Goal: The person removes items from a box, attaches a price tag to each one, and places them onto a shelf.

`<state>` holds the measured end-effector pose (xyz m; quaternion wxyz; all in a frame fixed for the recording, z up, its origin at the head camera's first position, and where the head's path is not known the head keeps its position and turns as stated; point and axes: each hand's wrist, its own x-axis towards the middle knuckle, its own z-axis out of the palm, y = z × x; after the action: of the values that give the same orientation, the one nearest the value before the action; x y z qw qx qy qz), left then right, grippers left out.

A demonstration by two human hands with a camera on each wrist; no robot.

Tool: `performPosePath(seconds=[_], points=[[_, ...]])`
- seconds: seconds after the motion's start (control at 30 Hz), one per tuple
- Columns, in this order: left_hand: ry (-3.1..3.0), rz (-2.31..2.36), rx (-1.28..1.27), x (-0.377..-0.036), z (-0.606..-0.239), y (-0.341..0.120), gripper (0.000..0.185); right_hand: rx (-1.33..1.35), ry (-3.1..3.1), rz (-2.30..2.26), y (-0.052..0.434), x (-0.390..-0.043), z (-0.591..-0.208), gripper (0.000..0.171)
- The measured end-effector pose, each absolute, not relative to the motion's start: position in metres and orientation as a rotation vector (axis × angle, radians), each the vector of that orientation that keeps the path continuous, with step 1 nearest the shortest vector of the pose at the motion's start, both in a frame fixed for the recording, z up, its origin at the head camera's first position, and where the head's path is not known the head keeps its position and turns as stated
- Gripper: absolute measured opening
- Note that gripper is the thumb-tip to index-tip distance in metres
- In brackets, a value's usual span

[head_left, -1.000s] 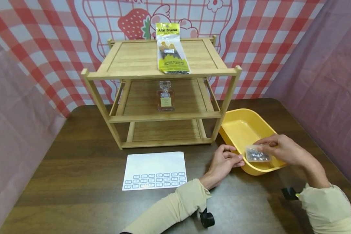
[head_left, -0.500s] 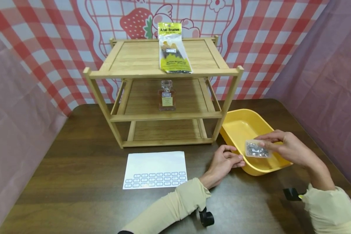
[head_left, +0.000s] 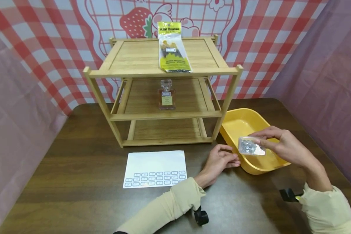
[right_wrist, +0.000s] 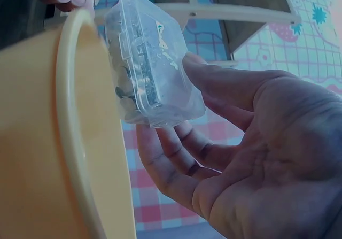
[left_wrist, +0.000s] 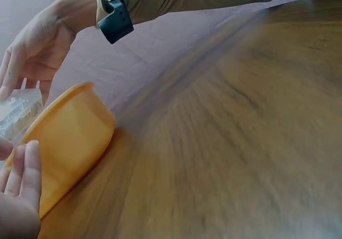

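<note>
My right hand [head_left: 261, 141] pinches a small clear plastic box [head_left: 250, 146] of tiny metal pieces, holding it above the near end of the yellow tub [head_left: 240, 125]. In the right wrist view the box [right_wrist: 152, 62] lies between thumb and fingertips [right_wrist: 176, 143], just past the tub's rim [right_wrist: 80, 116]. My left hand [head_left: 232, 159] rests on the table beside the tub's near left corner, its fingers relaxed and holding nothing. The left wrist view shows those fingers [left_wrist: 21, 185] lying next to the tub's outer wall [left_wrist: 69, 143].
A three-tier wooden shelf [head_left: 163, 113] stands behind, with a pack of artist brushes [head_left: 172, 48] on top and a glass perfume bottle [head_left: 166, 97] on the middle tier. A white sticker sheet [head_left: 155, 169] lies on the dark table in front. Pink cloth walls close both sides.
My right hand has raised the clear box and carried it a little left over the tub. My left hand has slid slightly left, off the tub's rim.
</note>
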<state>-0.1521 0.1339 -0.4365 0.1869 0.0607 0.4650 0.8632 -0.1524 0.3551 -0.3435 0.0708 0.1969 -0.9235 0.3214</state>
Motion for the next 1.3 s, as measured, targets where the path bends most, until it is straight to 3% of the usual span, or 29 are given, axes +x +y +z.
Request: performPosePath(seconds=[0.53,1.3], points=[[1.552,2.372,0.293,-0.164,-0.428,0.085,0.019,0.705,-2.73,1.061,0.323,-0.149,-0.341,0.022],[1.773,2.344,0.337,-0.172,-0.426,0.006,0.03,0.823,-2.742,1.182,0.279,-0.152,-0.356,0.02]])
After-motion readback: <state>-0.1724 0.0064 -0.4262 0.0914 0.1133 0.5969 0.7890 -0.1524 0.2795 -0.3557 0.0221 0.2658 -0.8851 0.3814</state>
